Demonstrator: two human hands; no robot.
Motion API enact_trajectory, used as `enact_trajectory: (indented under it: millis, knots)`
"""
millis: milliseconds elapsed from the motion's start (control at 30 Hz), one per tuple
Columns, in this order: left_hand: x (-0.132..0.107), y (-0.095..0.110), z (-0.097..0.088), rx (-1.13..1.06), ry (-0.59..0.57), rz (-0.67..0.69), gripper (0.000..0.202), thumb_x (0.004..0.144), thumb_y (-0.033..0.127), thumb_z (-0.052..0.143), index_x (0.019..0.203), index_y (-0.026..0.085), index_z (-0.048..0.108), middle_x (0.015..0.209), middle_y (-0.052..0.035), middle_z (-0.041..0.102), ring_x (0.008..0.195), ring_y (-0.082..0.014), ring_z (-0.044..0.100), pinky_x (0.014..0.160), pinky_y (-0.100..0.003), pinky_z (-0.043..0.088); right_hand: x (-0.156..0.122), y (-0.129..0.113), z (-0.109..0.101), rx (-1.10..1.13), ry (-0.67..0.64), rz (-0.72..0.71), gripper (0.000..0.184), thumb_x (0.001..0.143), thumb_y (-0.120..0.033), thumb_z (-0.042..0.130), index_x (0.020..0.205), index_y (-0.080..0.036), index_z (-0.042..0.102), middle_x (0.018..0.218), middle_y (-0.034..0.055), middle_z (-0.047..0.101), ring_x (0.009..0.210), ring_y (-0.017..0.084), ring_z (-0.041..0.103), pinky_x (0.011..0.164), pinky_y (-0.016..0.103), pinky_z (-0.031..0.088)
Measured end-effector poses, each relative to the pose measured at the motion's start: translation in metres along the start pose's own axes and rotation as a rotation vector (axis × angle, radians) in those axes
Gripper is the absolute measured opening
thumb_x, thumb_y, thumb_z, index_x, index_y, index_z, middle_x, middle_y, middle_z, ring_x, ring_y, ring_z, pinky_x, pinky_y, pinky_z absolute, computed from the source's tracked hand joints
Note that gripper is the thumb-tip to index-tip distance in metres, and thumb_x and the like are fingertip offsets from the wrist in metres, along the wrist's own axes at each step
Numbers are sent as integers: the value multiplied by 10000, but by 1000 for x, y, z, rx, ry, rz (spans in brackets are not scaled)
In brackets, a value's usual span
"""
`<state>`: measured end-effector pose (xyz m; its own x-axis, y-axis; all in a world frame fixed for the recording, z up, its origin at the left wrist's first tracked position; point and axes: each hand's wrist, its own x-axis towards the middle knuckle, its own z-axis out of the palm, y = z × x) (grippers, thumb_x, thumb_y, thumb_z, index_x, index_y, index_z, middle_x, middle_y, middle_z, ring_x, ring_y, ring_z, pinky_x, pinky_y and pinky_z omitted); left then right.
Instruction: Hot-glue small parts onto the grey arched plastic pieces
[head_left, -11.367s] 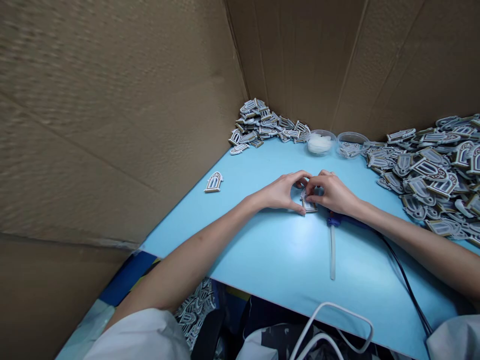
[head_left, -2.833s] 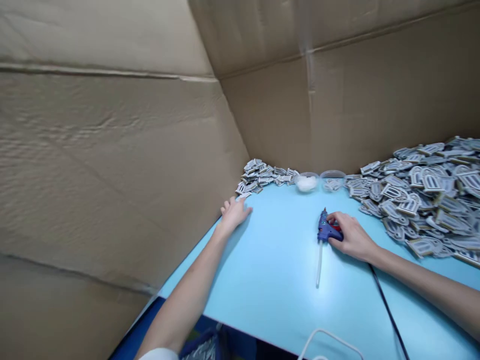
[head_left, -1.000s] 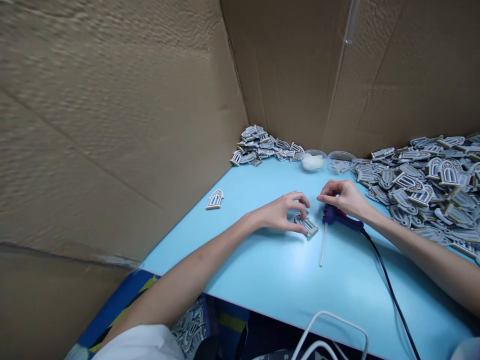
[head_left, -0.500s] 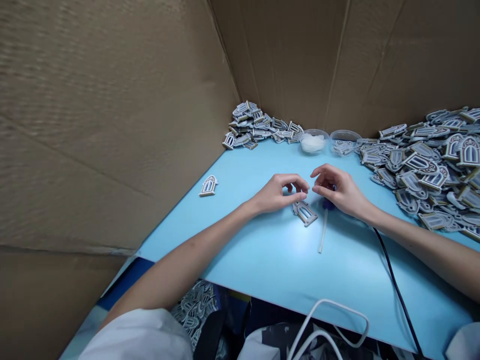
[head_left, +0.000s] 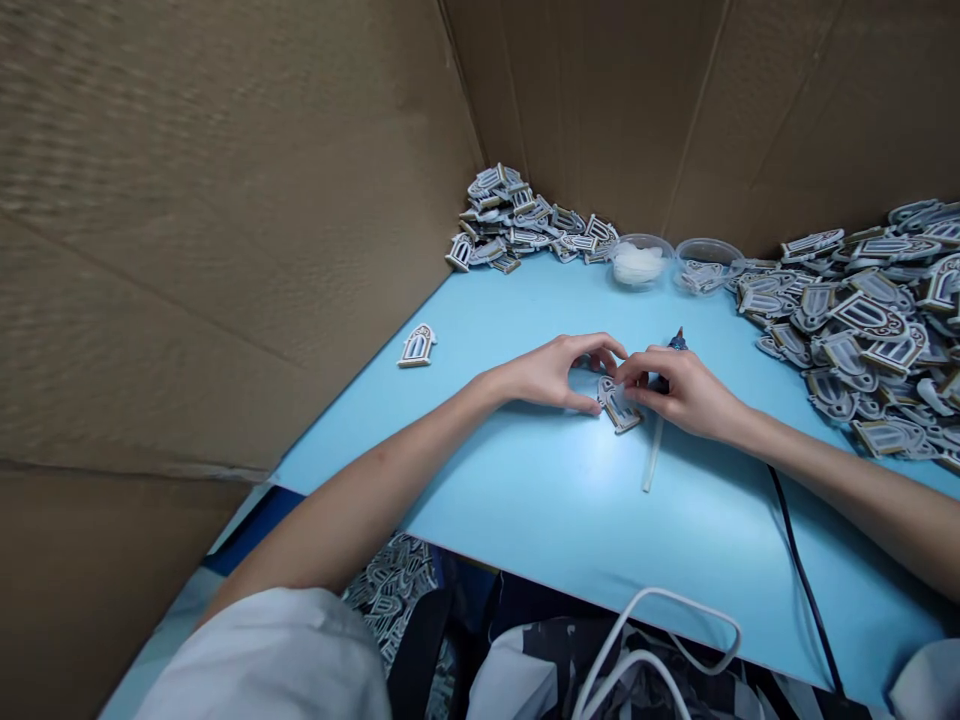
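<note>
Cardboard walls box in the corner, and a pale blue counter runs into it. Seen from the head camera, both hands work at the middle of the counter, closed in narrow around an arched window-shaped plaque. The left hand curves over from the plaque's left, its thumb at the lower edge. The right hand comes in from the other side, its fingertips on the plaque's upper part. The plaque lies tilted between them; whether it is lifted off the counter, I cannot tell.

A blue glue gun sits mostly hidden beneath the right hand, with a clear glue stick reaching toward the near edge and a black cord trailing away. Two clear plastic tubs stand at the back, beside a heap of plaques on the right and a smaller heap in the corner. A single plaque lies near the left edge. Both hands stay well apart from the counter's edges.
</note>
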<state>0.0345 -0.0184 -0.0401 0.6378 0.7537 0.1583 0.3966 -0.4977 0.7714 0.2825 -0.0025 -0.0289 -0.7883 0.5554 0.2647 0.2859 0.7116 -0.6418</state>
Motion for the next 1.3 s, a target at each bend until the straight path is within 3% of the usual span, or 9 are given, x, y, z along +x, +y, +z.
enact_trajectory:
  millis: [333,733,833,1033,1167,1300]
  knots:
    - [1,1,5,30,28,15,532,779,223,817,1269,202,612,1158,-71,721,1069,-203,676,972,-351,523,1,-1,1,38,-46,49,133,874,-119,649,929,-207,732,858,46,757,837,215,664,815,340,469]
    - [1,-1,4,36,31,32,521,788,272,837,1258,194,625,1121,-62,714,1044,-192,669,958,-340,514,1,-4,3,-32,-45,17,114,897,-104,645,890,-208,689,852,43,734,875,228,619,822,343,435]
    - [1,-2,4,32,26,30,554,786,287,844,1282,195,617,1128,-69,714,1047,-197,672,965,-348,512,-1,-1,6,-92,-26,-42,110,918,-111,641,875,-208,673,917,51,724,895,229,599,835,349,417]
    - [1,-2,4,34,24,23,578,779,293,847,1297,195,610,1136,-70,717,1044,-199,670,957,-348,510,-4,-3,15,-296,-10,-80,97,969,-173,627,1044,-225,660,1085,93,681,1014,275,585,854,375,396]
    - [2,-1,4,6,16,35,529,785,280,836,1258,194,615,1126,-66,740,1028,-192,666,965,-346,499,-4,-14,-9,-533,0,-9,267,911,-239,717,1155,-215,612,1167,127,663,1059,313,604,835,386,398]
    - [2,-2,4,3,10,25,559,795,296,835,1298,184,617,1149,-79,741,1023,-193,645,959,-352,495,-17,-4,-48,-799,-102,188,437,846,-528,793,1094,-196,652,1001,157,700,926,363,651,746,403,398]
